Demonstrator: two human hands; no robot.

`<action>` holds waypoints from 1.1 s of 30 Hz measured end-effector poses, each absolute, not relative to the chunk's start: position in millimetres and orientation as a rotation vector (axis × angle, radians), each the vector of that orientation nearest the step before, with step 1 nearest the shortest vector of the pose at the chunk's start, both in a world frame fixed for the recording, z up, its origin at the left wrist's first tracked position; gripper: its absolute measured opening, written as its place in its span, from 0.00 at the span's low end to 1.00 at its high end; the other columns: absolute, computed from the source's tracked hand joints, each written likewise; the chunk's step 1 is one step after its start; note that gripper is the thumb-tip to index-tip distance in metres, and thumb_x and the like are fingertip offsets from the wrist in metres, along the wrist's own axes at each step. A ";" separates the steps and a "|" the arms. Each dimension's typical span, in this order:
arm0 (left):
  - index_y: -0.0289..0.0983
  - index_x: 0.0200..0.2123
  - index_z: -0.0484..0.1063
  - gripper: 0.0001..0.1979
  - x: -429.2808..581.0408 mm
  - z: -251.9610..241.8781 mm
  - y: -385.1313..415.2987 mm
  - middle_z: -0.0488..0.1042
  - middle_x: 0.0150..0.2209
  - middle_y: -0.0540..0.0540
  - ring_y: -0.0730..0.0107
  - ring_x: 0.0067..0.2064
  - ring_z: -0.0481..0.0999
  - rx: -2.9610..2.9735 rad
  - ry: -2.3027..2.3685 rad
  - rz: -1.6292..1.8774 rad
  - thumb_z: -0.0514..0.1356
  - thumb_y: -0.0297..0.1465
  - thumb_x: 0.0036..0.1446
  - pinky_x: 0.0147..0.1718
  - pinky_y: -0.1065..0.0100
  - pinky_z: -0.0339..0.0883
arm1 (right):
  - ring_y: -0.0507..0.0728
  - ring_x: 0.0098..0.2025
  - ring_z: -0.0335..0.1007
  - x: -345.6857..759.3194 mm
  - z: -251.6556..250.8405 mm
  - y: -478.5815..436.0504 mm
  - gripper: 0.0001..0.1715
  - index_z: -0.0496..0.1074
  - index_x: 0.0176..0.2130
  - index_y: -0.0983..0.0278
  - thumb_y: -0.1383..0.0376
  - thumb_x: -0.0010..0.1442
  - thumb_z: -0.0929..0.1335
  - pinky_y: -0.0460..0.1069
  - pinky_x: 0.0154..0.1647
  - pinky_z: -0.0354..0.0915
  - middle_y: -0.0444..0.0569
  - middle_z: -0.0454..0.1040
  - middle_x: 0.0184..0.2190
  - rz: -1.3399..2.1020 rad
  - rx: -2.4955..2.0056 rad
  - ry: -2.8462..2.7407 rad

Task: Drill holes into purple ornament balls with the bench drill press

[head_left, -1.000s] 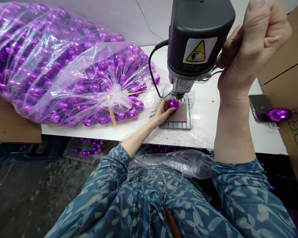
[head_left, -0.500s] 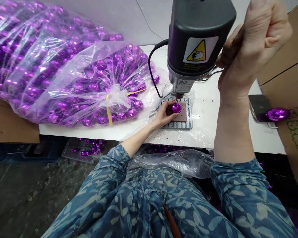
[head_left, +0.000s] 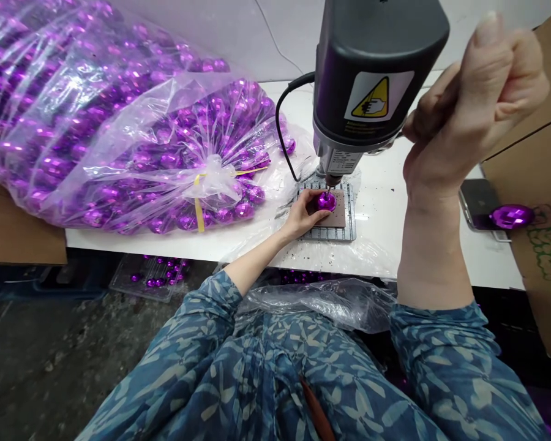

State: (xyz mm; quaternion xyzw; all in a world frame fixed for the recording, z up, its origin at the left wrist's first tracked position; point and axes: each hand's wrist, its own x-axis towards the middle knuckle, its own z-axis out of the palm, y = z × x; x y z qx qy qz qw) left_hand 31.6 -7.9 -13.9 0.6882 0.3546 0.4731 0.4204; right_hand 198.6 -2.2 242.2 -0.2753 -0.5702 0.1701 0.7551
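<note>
My left hand [head_left: 305, 214] pinches a shiny purple faceted ball [head_left: 326, 201] between thumb and fingers. The ball rests on a brown board [head_left: 334, 217] atop the slotted metal base [head_left: 350, 231] of a bench drill press [head_left: 381, 67]. The drill's tip meets the top of the ball; whether it has gone in, I cannot tell. At the right of the machine, my right hand [head_left: 477, 92] is closed around the press's feed handle, which the fingers mostly hide.
A big clear bag [head_left: 119, 135] of purple balls, tied with yellow, fills the table's left. A phone [head_left: 480, 202] and another purple ball [head_left: 512, 216] lie by a cardboard box [head_left: 542, 177] at right. Dark shavings dot the white table [head_left: 383, 202]. Below sits a clear tray [head_left: 149, 288].
My right hand has come down slightly, and the drill head appears a little farther right and lower. My left hand keeps the ball in the same place.
</note>
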 end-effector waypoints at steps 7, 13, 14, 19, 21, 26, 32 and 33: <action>0.41 0.63 0.69 0.31 31.4 -14.0 -8.8 0.79 0.61 0.36 0.48 0.63 0.82 1.717 0.867 1.200 0.72 0.50 0.66 0.66 0.43 0.76 | 0.40 0.16 0.50 199.7 220.9 -15.3 0.40 0.49 0.25 0.66 0.41 0.63 0.70 0.43 0.20 0.48 0.35 0.52 0.15 0.279 -0.578 -1.212; 0.42 0.61 0.70 0.31 32.8 -12.4 -9.4 0.79 0.61 0.37 0.49 0.63 0.81 1.685 0.891 1.205 0.74 0.50 0.64 0.67 0.44 0.75 | 0.41 0.17 0.48 201.6 198.4 -18.9 0.40 0.45 0.25 0.65 0.47 0.68 0.71 0.43 0.20 0.46 0.37 0.41 0.16 0.263 -0.499 -1.176; 0.42 0.61 0.70 0.31 32.9 -13.0 -9.2 0.79 0.61 0.37 0.49 0.63 0.81 1.685 0.889 1.209 0.74 0.50 0.63 0.67 0.44 0.75 | 0.42 0.17 0.47 201.5 195.1 -19.6 0.40 0.45 0.25 0.65 0.47 0.69 0.71 0.44 0.20 0.46 0.38 0.39 0.16 0.258 -0.488 -1.175; 0.43 0.62 0.69 0.30 32.7 -16.2 -8.9 0.78 0.61 0.38 0.49 0.64 0.81 1.703 0.889 1.218 0.73 0.49 0.65 0.67 0.42 0.74 | 0.44 0.17 0.45 201.4 182.6 -18.0 0.38 0.45 0.26 0.64 0.50 0.71 0.70 0.46 0.19 0.48 0.40 0.37 0.17 0.196 -0.417 -1.160; 0.43 0.62 0.69 0.30 32.4 -16.1 -9.2 0.78 0.61 0.38 0.49 0.64 0.81 1.707 0.889 1.216 0.72 0.50 0.65 0.67 0.41 0.74 | 0.44 0.17 0.43 201.4 178.4 -15.7 0.38 0.42 0.26 0.64 0.51 0.74 0.67 0.46 0.19 0.49 0.40 0.36 0.17 0.164 -0.387 -1.145; 0.42 0.63 0.68 0.31 31.7 -13.0 -10.5 0.78 0.61 0.37 0.49 0.64 0.81 1.701 0.891 1.186 0.72 0.49 0.65 0.68 0.42 0.74 | 0.42 0.17 0.41 201.9 168.1 -12.0 0.37 0.41 0.26 0.65 0.53 0.75 0.65 0.43 0.19 0.49 0.39 0.36 0.17 0.118 -0.326 -1.141; 0.42 0.62 0.68 0.29 31.5 -8.0 -13.0 0.79 0.61 0.37 0.49 0.63 0.82 1.724 0.910 1.197 0.72 0.47 0.66 0.66 0.42 0.77 | 0.41 0.19 0.43 209.0 151.6 -8.3 0.30 0.50 0.26 0.67 0.58 0.76 0.63 0.42 0.23 0.52 0.39 0.42 0.17 0.070 -0.275 -1.195; 0.42 0.62 0.68 0.29 31.5 -7.3 -13.5 0.79 0.61 0.36 0.49 0.63 0.82 1.725 0.915 1.192 0.72 0.48 0.66 0.66 0.42 0.77 | 0.41 0.18 0.43 210.8 148.6 -7.2 0.30 0.51 0.26 0.67 0.58 0.76 0.64 0.42 0.23 0.52 0.39 0.41 0.17 0.061 -0.272 -1.201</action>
